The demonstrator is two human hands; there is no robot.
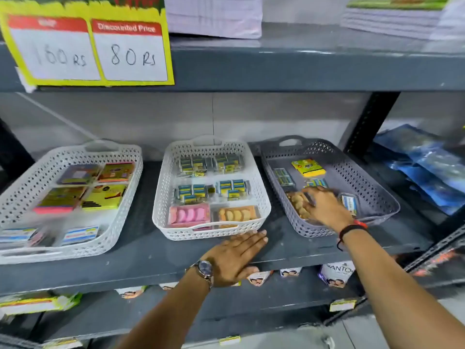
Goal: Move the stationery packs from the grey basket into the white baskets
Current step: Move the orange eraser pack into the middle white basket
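Observation:
The grey basket [357, 157] stands at the right of the shelf and holds a yellow pack [308, 168], a blue-green pack [283, 177], a small clear box [349, 204] and a tan eraser pack [298, 204]. My right hand [327, 206] reaches into it, fingers closing on the tan eraser pack. The middle white basket [163, 192] holds rows of blue-yellow packs plus a pink pack [189, 214] and an orange pack [236, 214]. The left white basket [37, 177] holds flat colourful packs. My left hand [234, 256] lies flat, fingers spread, on the shelf edge in front of the middle basket.
The baskets stand on a dark grey metal shelf [141, 253]. A yellow price sign [88, 44] hangs from the shelf above. Blue plastic-wrapped goods [425, 167] lie to the right past a black upright. Boxed goods [337, 274] sit on the shelf below.

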